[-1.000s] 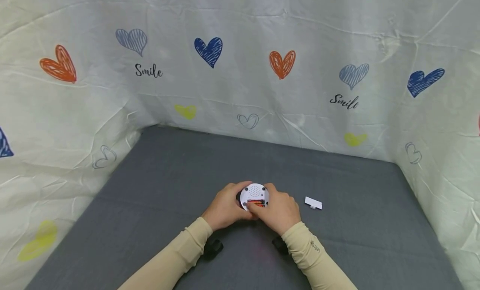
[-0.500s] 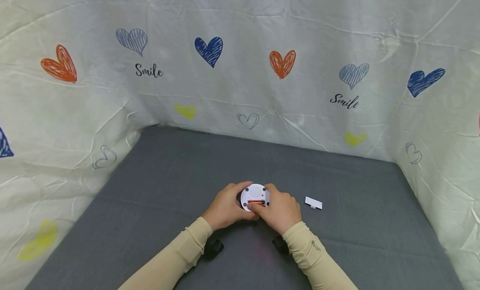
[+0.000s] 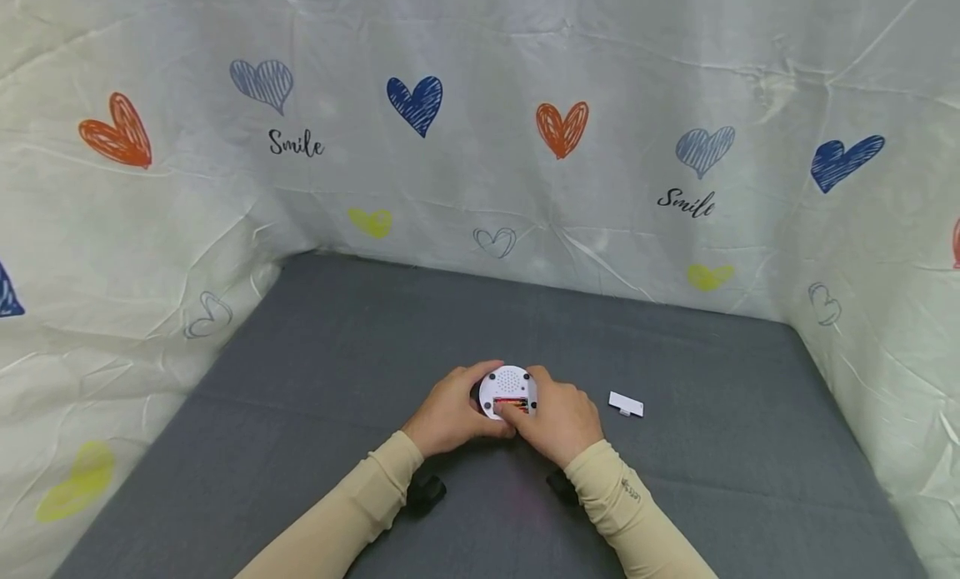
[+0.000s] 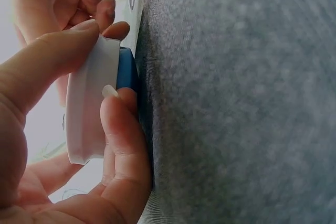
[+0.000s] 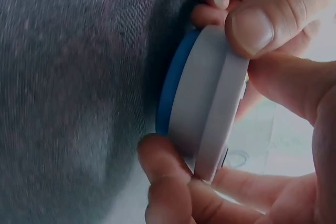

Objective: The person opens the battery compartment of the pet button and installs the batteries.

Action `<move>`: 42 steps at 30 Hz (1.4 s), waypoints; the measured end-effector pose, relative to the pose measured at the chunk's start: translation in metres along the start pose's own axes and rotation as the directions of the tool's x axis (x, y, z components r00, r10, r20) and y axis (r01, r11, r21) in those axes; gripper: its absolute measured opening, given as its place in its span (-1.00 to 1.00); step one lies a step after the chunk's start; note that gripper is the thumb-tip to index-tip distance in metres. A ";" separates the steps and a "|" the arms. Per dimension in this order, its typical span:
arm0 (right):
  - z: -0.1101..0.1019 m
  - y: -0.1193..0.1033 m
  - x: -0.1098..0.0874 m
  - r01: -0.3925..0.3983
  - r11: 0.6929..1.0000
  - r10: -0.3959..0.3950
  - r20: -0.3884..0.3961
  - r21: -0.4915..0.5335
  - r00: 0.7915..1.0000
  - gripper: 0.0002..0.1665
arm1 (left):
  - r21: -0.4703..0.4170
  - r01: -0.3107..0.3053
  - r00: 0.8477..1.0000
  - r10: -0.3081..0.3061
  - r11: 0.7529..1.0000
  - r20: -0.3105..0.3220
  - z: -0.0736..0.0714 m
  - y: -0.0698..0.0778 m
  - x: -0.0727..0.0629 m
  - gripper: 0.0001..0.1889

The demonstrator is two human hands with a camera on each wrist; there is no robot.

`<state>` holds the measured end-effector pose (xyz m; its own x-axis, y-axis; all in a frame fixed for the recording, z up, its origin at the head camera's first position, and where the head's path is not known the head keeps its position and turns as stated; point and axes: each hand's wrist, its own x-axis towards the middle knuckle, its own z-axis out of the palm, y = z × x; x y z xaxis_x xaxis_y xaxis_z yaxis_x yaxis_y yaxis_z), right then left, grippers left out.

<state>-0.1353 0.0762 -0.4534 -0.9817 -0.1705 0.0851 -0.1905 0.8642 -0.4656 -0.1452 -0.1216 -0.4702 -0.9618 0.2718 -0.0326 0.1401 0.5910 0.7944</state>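
A round white sound button (image 3: 508,381) is held bottom up, showing speaker holes, small dark feet and a battery bay. Red batteries (image 3: 514,405) lie in that bay, partly covered by the right thumb. My left hand (image 3: 453,411) grips the button's left side, thumb on the near edge and fingers around the rim. From the right, my right hand (image 3: 558,416) holds the opposite side, its thumb reaching over the bay. Beneath the white body a blue part (image 4: 126,69) faces the cloth; the right wrist view shows this blue edge (image 5: 176,87) close over the table.
A small white battery cover (image 3: 626,405) with a tab lies on the grey table cloth (image 3: 420,329), right of my hands. Dark wrist gear (image 3: 426,496) shows under the left sleeve. White curtains (image 3: 480,162) printed with hearts enclose the table's back and sides.
Both hands keep their hold on the sound button, and the right thumb shifts only slightly over the batteries. The battery cover has not moved.
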 end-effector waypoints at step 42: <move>-0.052 0.127 -0.021 0.080 0.992 -0.093 -0.138 -0.094 0.986 -0.81 | -0.017 0.075 0.997 -0.075 0.997 0.008 0.005 -0.004 0.007 0.06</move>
<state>-0.1388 0.2146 -0.4687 -0.9511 -0.1827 0.2489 -0.2682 0.8884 -0.3727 -0.1511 -0.1183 -0.4762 -0.9676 0.2331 -0.0968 0.0637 0.5965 0.8001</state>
